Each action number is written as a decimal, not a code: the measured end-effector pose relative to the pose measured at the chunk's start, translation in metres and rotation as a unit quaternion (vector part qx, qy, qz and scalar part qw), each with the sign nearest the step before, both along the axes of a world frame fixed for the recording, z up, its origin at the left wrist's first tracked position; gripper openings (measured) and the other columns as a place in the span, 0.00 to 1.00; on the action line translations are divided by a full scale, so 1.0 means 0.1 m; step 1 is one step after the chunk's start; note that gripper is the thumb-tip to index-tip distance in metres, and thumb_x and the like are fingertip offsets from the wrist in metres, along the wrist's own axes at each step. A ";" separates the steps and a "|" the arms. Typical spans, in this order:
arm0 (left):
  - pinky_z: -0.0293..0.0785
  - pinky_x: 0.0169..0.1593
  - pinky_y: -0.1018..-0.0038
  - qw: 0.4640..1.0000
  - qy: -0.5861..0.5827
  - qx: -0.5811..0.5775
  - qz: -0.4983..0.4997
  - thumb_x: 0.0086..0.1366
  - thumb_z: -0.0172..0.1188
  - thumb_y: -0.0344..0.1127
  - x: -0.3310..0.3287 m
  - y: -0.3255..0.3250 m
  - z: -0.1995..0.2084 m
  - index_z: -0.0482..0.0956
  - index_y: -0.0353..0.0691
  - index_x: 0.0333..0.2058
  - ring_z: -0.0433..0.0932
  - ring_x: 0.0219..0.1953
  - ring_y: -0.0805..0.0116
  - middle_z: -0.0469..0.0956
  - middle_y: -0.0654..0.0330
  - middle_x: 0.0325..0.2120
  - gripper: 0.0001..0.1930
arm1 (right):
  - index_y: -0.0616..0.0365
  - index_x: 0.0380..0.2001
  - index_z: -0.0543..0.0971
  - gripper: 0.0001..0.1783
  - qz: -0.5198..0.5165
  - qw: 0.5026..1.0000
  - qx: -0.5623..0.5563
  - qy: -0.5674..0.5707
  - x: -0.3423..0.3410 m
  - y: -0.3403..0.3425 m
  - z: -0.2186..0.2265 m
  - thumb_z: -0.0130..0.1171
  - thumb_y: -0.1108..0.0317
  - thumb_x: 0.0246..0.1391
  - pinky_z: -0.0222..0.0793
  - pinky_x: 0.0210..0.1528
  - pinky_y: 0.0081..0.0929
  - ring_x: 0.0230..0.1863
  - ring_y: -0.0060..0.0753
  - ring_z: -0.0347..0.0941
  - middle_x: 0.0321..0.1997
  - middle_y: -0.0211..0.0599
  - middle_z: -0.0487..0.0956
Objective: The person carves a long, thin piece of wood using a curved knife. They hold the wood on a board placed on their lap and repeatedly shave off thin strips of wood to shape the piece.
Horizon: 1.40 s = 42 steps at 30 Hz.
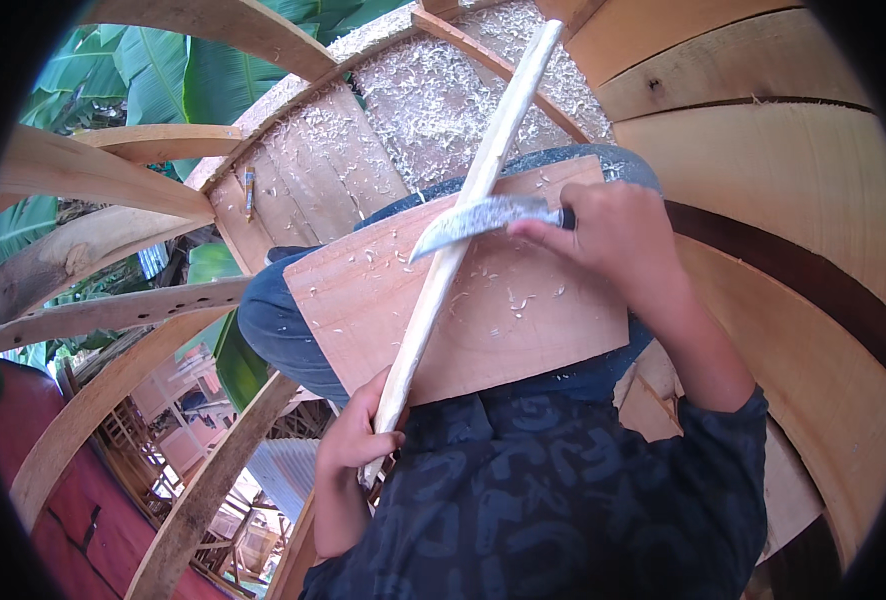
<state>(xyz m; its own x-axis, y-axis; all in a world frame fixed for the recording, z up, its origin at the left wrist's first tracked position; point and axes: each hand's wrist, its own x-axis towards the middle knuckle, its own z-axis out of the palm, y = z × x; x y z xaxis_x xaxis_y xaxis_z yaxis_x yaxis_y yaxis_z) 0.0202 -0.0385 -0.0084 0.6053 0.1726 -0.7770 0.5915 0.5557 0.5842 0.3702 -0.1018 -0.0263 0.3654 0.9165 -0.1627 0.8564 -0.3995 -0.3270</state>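
A long, pale wooden stick (430, 318), stripped of bark, slants from my waist up to the far side. My left hand (356, 425) is closed around its near end. In my right hand (613, 232) is a knife (483, 217) with a dark handle and a broad grey blade. The blade lies across the stick near its middle, its tip pointing left. Under both, a flat wooden board (523, 320) rests on my lap, with a few thin shavings scattered on it.
Beyond my knees, wood shavings (423, 105) cover much of the plank floor (313, 150). A small lighter-like object (250, 193) lies at the floor's left. Curved wooden bars (113, 315) stand on the left, with green leaves (163, 80) behind. A plank wall (753, 160) rises at right.
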 end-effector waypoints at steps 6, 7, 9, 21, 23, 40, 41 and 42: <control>0.57 0.16 0.82 0.999 -0.014 -0.030 0.030 0.39 0.61 0.40 0.09 -0.01 0.00 0.65 0.35 0.47 0.61 0.14 0.79 0.63 0.68 0.17 0.33 | 0.61 0.15 0.78 0.43 -0.042 0.999 0.027 0.017 0.10 0.05 -0.07 0.48 0.25 0.48 0.73 0.25 0.37 0.21 0.47 0.77 0.15 0.48 0.76; 0.56 0.16 0.82 0.999 -0.010 -0.018 0.024 0.39 0.61 0.40 0.09 0.01 0.02 0.65 0.35 0.47 0.61 0.14 0.80 0.63 0.68 0.17 0.33 | 0.62 0.15 0.79 0.43 -0.014 0.999 0.028 0.007 0.01 0.02 0.00 0.48 0.26 0.49 0.73 0.26 0.39 0.21 0.47 0.77 0.16 0.48 0.76; 0.56 0.15 0.82 1.000 -0.005 -0.010 0.009 0.38 0.60 0.40 0.08 -0.04 0.03 0.65 0.35 0.46 0.61 0.14 0.80 0.64 0.67 0.18 0.32 | 0.62 0.15 0.79 0.43 -0.030 0.998 0.047 0.002 0.07 0.03 -0.05 0.49 0.26 0.49 0.73 0.27 0.38 0.21 0.47 0.77 0.16 0.48 0.76; 0.62 0.26 0.81 1.000 -0.007 0.004 0.001 0.41 0.60 0.34 0.04 -0.03 -0.01 0.64 0.32 0.55 0.65 0.22 0.80 0.65 0.69 0.20 0.38 | 0.62 0.14 0.79 0.43 -0.124 0.992 -0.019 -0.019 0.52 0.15 -0.12 0.47 0.27 0.51 0.73 0.26 0.38 0.21 0.43 0.78 0.14 0.47 0.76; 0.62 0.26 0.81 1.000 -0.012 0.000 0.009 0.40 0.60 0.35 0.08 -0.03 -0.02 0.64 0.31 0.55 0.64 0.22 0.80 0.65 0.70 0.20 0.38 | 0.63 0.14 0.79 0.44 -0.119 0.992 -0.026 -0.015 0.57 0.15 -0.07 0.45 0.26 0.51 0.73 0.24 0.37 0.19 0.44 0.77 0.14 0.46 0.75; 0.69 0.39 0.75 0.956 0.043 0.281 -0.071 0.48 0.69 0.38 0.25 -0.13 0.14 0.69 0.32 0.48 0.70 0.34 0.73 0.74 0.59 0.31 0.30 | 0.62 0.23 0.82 0.32 -0.002 0.986 -0.024 0.165 -0.16 0.01 0.19 0.59 0.37 0.49 0.74 0.31 0.39 0.26 0.48 0.78 0.21 0.49 0.79; 0.69 0.38 0.76 0.947 0.073 0.304 -0.079 0.47 0.70 0.39 0.29 -0.14 0.25 0.69 0.32 0.46 0.70 0.32 0.73 0.75 0.59 0.30 0.30 | 0.62 0.31 0.81 0.25 -0.015 0.973 0.016 0.230 -0.20 0.00 0.21 0.63 0.46 0.49 0.74 0.34 0.39 0.28 0.49 0.78 0.22 0.49 0.79; 0.69 0.36 0.76 0.936 0.103 0.326 -0.086 0.47 0.71 0.40 0.32 -0.16 0.33 0.69 0.32 0.45 0.70 0.31 0.73 0.75 0.59 0.29 0.29 | 0.62 0.32 0.81 0.24 -0.028 0.956 0.020 0.291 -0.26 -0.02 0.21 0.62 0.48 0.50 0.73 0.35 0.39 0.29 0.50 0.78 0.23 0.49 0.79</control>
